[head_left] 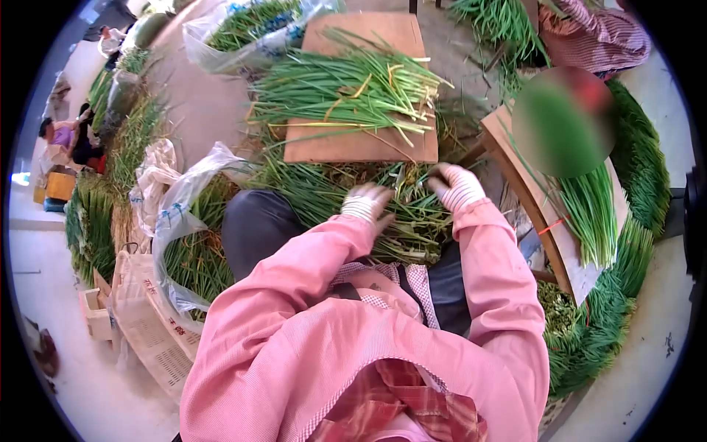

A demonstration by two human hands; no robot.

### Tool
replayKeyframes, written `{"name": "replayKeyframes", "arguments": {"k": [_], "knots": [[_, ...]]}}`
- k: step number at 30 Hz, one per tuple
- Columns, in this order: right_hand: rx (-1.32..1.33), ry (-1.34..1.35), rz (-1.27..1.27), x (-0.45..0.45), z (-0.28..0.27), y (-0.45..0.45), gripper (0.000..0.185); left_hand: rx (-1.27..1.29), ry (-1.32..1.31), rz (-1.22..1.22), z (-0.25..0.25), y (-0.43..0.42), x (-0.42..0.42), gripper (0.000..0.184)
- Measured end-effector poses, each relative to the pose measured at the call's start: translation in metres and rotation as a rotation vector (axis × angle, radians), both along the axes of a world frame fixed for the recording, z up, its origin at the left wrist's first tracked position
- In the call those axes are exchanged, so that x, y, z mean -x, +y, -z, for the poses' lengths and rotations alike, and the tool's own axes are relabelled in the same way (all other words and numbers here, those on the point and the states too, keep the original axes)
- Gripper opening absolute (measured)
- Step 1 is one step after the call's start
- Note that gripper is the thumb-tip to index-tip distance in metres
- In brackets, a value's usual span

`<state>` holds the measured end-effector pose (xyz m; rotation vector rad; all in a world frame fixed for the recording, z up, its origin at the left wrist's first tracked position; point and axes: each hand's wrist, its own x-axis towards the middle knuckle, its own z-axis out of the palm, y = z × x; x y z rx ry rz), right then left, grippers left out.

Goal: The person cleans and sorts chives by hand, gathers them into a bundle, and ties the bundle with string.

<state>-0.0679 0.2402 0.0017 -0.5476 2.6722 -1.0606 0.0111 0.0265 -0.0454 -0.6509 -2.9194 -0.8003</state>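
Observation:
Both my hands, in pale gloves with striped cuffs, are over a loose heap of chives [416,239] at my lap. My left hand [368,204] is over the near left of the heap, its thumb and fingers apart. On the heap's right side, my right hand [455,186] has its fingers bent towards the stalks. Its fingertips are slightly blurred, and whether they pinch a stalk does not show. Just beyond my hands, a large pile of long green chives [353,85] lies across a wooden board [353,149], pale stem ends to the right.
To my right, a second board [526,195] carries a chive bunch [589,214] with a red tie. Stacked green bundles [641,147] curve around it. A clear plastic bag [173,254] of chives and a printed sack [151,317] stand left. Other people [70,140] sit farther left.

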Motion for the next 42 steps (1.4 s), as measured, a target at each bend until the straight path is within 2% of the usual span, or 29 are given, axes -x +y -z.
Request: {"name": "replayKeyframes", "arguments": {"k": [2, 4, 7, 10, 11, 14, 15, 17, 18, 20, 22, 25, 27, 28, 29, 30, 32, 33, 34, 35, 36, 37, 38, 40, 41, 42], "knots": [[0.187, 0.149, 0.111, 0.020, -0.003, -0.007, 0.013, 0.203, -0.257, -0.231, 0.055, -0.014, -0.026, 0.067], [0.206, 0.234, 0.135, 0.049, -0.003, -0.010, 0.012, 0.319, -0.333, -0.223, 0.072, -0.013, -0.039, 0.073], [0.260, 0.268, 0.051, 0.086, -0.008, -0.028, 0.013, 0.296, -0.360, -0.199, 0.084, -0.014, -0.031, 0.076], [0.169, 0.270, -0.112, 0.113, 0.004, -0.050, 0.013, 0.290, -0.365, -0.201, 0.090, -0.014, -0.027, 0.076], [0.035, 0.228, -0.149, 0.116, 0.004, -0.053, 0.020, 0.291, -0.377, -0.209, 0.093, -0.013, -0.026, 0.076], [-0.196, 0.265, -0.191, 0.117, 0.002, -0.062, 0.038, 0.291, -0.392, -0.217, 0.087, -0.012, -0.022, 0.076], [-0.197, 0.266, -0.197, 0.113, -0.001, -0.065, 0.038, 0.284, -0.379, -0.224, 0.090, -0.012, -0.024, 0.076], [-0.467, 0.338, -0.190, 0.104, -0.005, -0.071, 0.041, 0.272, -0.390, -0.233, 0.088, -0.013, -0.022, 0.076], [-0.472, 0.359, -0.206, 0.102, -0.005, -0.073, 0.041, 0.266, -0.407, -0.235, 0.088, -0.011, -0.022, 0.076], [-0.676, 0.311, -0.211, 0.100, 0.002, -0.079, 0.036, 0.280, -0.405, -0.255, 0.090, -0.011, -0.019, 0.075], [-0.677, 0.308, -0.173, 0.105, 0.005, -0.085, 0.028, 0.320, -0.393, -0.238, 0.091, -0.011, -0.023, 0.075], [-0.752, 0.258, -0.124, 0.114, 0.002, -0.091, 0.028, 0.347, -0.540, -0.212, 0.056, -0.015, -0.014, 0.068], [-0.677, 0.155, -0.266, 0.120, -0.002, -0.087, 0.027, 0.316, -0.614, -0.236, 0.026, -0.016, -0.010, 0.062], [-0.557, 0.212, -0.196, 0.127, 0.019, -0.081, 0.024, 0.284, -0.630, -0.264, 0.011, -0.017, -0.011, 0.059], [-0.169, -0.223, 0.052, 0.105, -0.004, -0.082, 0.023, 0.169, -0.525, -0.275, -0.012, -0.016, -0.013, 0.050], [0.238, -0.648, 0.292, 0.079, -0.030, -0.082, 0.022, -0.002, -0.400, -0.178, -0.033, -0.020, -0.014, 0.039], [0.488, -0.908, 0.231, 0.057, -0.019, -0.060, 0.026, -0.548, -0.375, -0.209, -0.041, -0.014, -0.028, 0.027], [0.550, -1.091, 0.243, 0.045, -0.010, -0.054, 0.026, -0.686, -0.406, -0.262, -0.046, -0.011, -0.035, 0.023], [0.608, -1.111, 0.389, 0.026, 0.000, -0.056, 0.024, -0.878, -0.555, -0.326, -0.046, -0.010, -0.038, 0.024], [0.623, -1.146, 0.411, 0.009, -0.002, -0.058, 0.018, -1.015, -0.617, -0.440, -0.029, -0.010, -0.035, 0.023], [0.703, -1.201, 0.355, -0.004, -0.005, -0.058, 0.018, -1.148, -0.681, -0.559, -0.012, -0.011, -0.032, 0.023], [0.728, -1.182, 0.319, -0.015, -0.006, -0.059, 0.019, -1.321, -0.725, -0.674, -0.018, -0.007, -0.031, 0.020], [0.755, -1.162, 0.282, -0.022, -0.007, -0.058, 0.019, -1.377, -0.758, -0.707, -0.019, -0.006, -0.029, 0.021], [0.788, -1.165, 0.259, -0.030, -0.006, -0.054, 0.020, -1.431, -0.982, -0.534, -0.007, -0.010, -0.021, 0.029], [0.750, -1.130, 0.222, -0.033, -0.001, -0.051, 0.021, -1.416, -0.986, -0.541, -0.005, -0.008, -0.017, 0.029], [0.711, -1.091, 0.183, -0.033, 0.003, -0.048, 0.022, -1.537, -1.108, -0.496, -0.004, -0.002, -0.012, 0.032]]}}
